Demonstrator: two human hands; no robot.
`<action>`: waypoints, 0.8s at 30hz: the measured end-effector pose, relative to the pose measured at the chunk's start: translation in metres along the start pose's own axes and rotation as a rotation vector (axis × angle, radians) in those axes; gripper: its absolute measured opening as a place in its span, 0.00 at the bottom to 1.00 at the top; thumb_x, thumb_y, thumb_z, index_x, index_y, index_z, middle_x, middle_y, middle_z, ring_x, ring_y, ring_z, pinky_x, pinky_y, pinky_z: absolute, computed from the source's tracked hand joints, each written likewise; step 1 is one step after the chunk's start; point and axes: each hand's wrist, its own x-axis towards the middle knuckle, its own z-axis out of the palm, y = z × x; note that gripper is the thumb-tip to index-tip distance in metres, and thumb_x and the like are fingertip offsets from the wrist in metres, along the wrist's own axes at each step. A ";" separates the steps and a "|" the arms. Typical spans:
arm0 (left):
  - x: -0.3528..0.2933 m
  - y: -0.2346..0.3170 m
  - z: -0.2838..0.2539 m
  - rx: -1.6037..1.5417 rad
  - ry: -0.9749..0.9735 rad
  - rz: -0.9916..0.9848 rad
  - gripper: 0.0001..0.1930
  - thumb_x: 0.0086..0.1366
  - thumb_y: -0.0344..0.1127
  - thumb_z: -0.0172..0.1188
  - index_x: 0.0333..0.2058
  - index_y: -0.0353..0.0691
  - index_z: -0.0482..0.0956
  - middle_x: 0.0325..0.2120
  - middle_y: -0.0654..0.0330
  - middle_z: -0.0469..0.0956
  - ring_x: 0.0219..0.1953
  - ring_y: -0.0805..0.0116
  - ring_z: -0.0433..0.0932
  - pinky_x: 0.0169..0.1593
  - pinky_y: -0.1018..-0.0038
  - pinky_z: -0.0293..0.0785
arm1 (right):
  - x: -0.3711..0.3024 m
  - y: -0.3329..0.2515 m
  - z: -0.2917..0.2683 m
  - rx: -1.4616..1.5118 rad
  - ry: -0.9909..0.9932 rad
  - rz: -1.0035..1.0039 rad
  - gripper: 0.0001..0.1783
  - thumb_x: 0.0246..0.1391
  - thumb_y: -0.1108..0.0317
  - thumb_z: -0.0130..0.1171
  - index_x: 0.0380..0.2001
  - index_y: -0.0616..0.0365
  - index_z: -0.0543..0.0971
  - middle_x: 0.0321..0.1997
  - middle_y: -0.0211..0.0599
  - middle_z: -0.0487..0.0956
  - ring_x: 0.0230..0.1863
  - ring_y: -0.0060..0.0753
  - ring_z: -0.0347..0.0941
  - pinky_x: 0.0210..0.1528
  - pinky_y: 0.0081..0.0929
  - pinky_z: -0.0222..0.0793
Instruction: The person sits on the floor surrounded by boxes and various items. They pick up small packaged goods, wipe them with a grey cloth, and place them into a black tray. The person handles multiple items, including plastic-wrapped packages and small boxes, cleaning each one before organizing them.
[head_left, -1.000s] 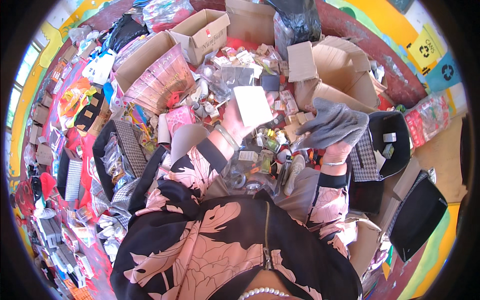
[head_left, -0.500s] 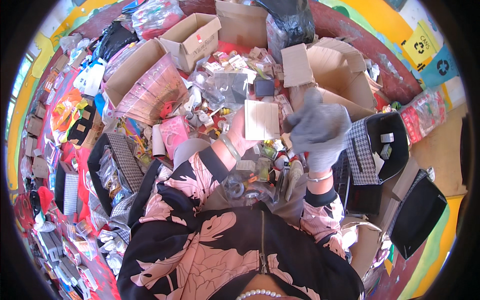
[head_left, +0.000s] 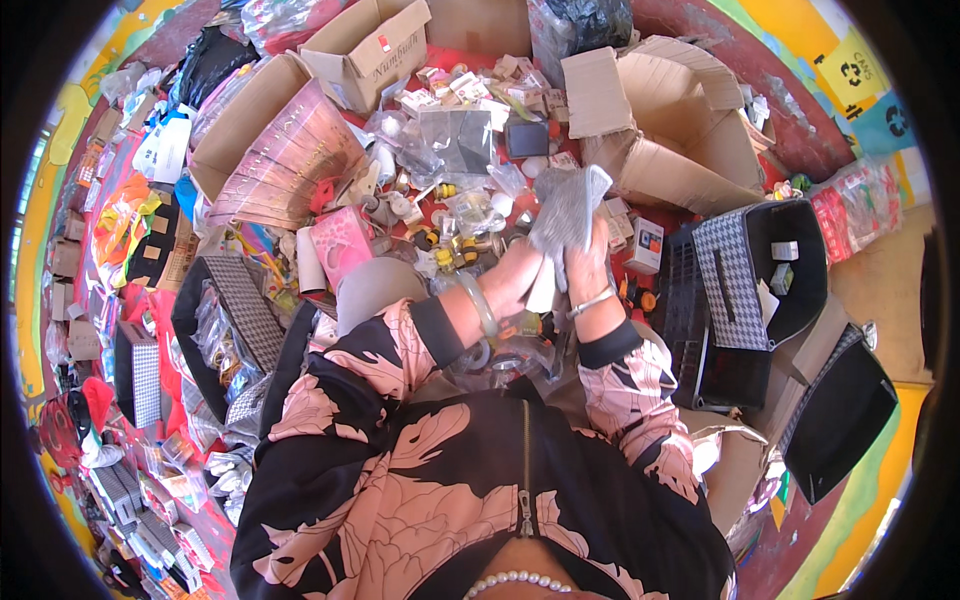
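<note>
My left hand (head_left: 514, 274) is closed on a pale square panel or flat box (head_left: 543, 288), which is tilted so that only a narrow part shows. My right hand (head_left: 588, 258) grips a grey cloth (head_left: 568, 205) that drapes over the top of the panel and hides most of it. Both hands meet in front of me, with the cloth seemingly against the panel. Below them lie clear plastic pieces and a ring-shaped part (head_left: 474, 356). A white and dark small box (head_left: 646, 246) stands just right of my right hand.
Small boxes, bulbs and fittings are heaped ahead around a clear plastic box (head_left: 458, 140). Cardboard boxes stand far left (head_left: 364, 55) and right (head_left: 670, 120). A houndstooth fabric bin (head_left: 735, 285) sits at right, another (head_left: 245, 310) at left. A pink perforated piece (head_left: 341, 243) lies near my left forearm.
My right hand has moved left with the grey cloth and now meets the left hand. The pale panel has turned from facing up to tilted, mostly covered by the cloth.
</note>
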 end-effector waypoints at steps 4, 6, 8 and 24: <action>-0.002 0.018 -0.006 -0.009 -0.129 -0.079 0.13 0.62 0.41 0.45 0.37 0.37 0.71 0.29 0.57 0.76 0.26 0.69 0.77 0.29 0.73 0.75 | 0.028 0.010 -0.009 0.430 0.264 0.386 0.19 0.52 0.58 0.47 0.39 0.65 0.74 0.33 0.40 0.77 0.31 0.36 0.75 0.35 0.29 0.72; -0.014 0.034 0.011 -0.223 -0.187 -0.080 0.20 0.63 0.43 0.41 0.47 0.35 0.70 0.32 0.58 0.77 0.29 0.66 0.77 0.34 0.69 0.76 | 0.037 0.010 -0.026 0.935 0.345 0.477 0.22 0.54 0.55 0.47 0.42 0.63 0.72 0.36 0.39 0.76 0.34 0.37 0.73 0.41 0.29 0.70; -0.017 0.048 0.011 -0.320 -0.291 -0.057 0.22 0.63 0.44 0.41 0.47 0.33 0.69 0.34 0.53 0.76 0.35 0.57 0.77 0.39 0.62 0.75 | 0.038 0.001 -0.044 1.123 0.360 0.274 0.21 0.56 0.54 0.45 0.43 0.61 0.70 0.40 0.38 0.74 0.39 0.36 0.71 0.44 0.30 0.69; -0.002 0.052 -0.014 -0.256 -0.235 0.424 0.17 0.65 0.39 0.39 0.47 0.37 0.67 0.41 0.56 0.72 0.43 0.65 0.72 0.50 0.71 0.68 | -0.017 -0.055 0.015 -0.313 -0.417 -0.591 0.22 0.53 0.51 0.46 0.38 0.61 0.73 0.38 0.47 0.71 0.42 0.50 0.64 0.47 0.39 0.54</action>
